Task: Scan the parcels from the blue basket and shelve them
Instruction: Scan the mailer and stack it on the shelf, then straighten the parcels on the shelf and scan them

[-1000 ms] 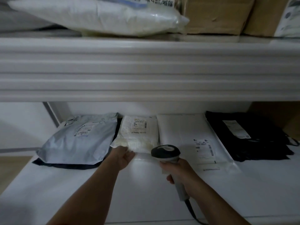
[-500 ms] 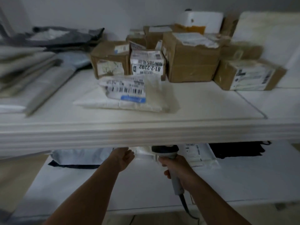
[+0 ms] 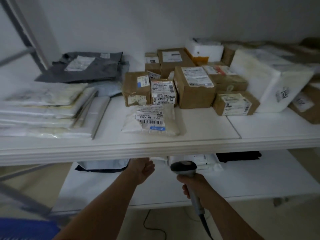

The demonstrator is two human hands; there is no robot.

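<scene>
The upper shelf (image 3: 199,129) is finished in smooth, matt white board. The boxes (image 3: 195,94) are made of creased brown cardboard, and paper labels (image 3: 197,75) are stuck on them. The stacked mailers (image 3: 43,108) are formed of glossy white plastic film; the grey mailer (image 3: 83,70) is finished duller. The scanner (image 3: 184,168) is moulded in dark, smooth plastic.

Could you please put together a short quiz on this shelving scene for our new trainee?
1. True or false: the scanner lies loose on the lower shelf.
2. The white labelled bag on the upper shelf lies: A) in front of the brown boxes; B) on top of them; C) behind them.
3. Which corner of the view shows the blue basket?
Key: 1 false, the right hand grips it; 2 A; 3 bottom left.
</scene>
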